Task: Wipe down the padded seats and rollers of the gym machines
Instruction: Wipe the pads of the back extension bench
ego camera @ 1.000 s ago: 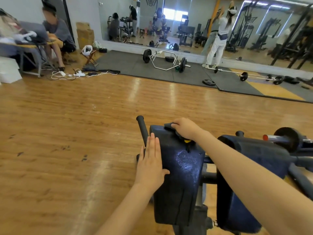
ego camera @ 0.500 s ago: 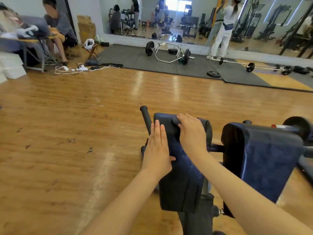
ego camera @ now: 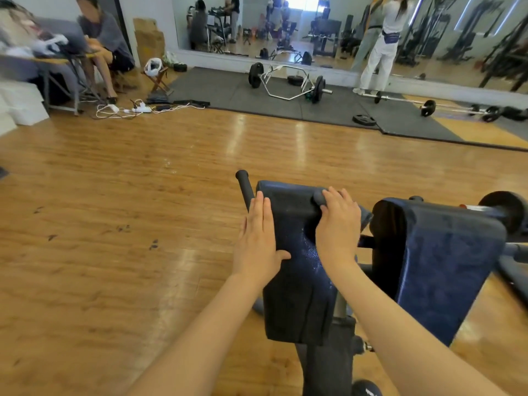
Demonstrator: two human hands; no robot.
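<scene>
Nearest, two bare forearms reach forward over a dark blue pad [ego camera: 297, 281] mounted upright on a black machine post [ego camera: 328, 364], low and right of centre. The left hand [ego camera: 257, 241] lies flat against the pad's left edge, fingers straight and together, thumb hooked onto the front face. The right hand [ego camera: 338, 224] rests on the pad's upper right part, fingers curled over a dark cloth [ego camera: 320, 197] pressed to the top; the two hands are apart, one on each side of the pad. The pad's face between them shows a wet sheen. A black handle [ego camera: 245, 186] juts up just beside the pad's left top corner. To the right, a second blue pad [ego camera: 445, 270] stands on the same frame, with a weight plate [ego camera: 505, 207] on a bar behind it. The wooden floor [ego camera: 114, 224] carries dark scuff marks. Further off, white cables and a power strip [ego camera: 137, 110] lie on the floor near a folding stool holding a white bag [ego camera: 153, 67], contents unclear. A seated person [ego camera: 103, 44] is beside a table [ego camera: 51, 60] piled with blurred items. On grey mats [ego camera: 228, 90] lie a hex bar [ego camera: 288, 81], a loose plate [ego camera: 364, 120] and a barbell [ego camera: 428, 107]. A wall mirror [ego camera: 314, 24] runs behind, with a standing person [ego camera: 380, 50] in white trousers before it.
</scene>
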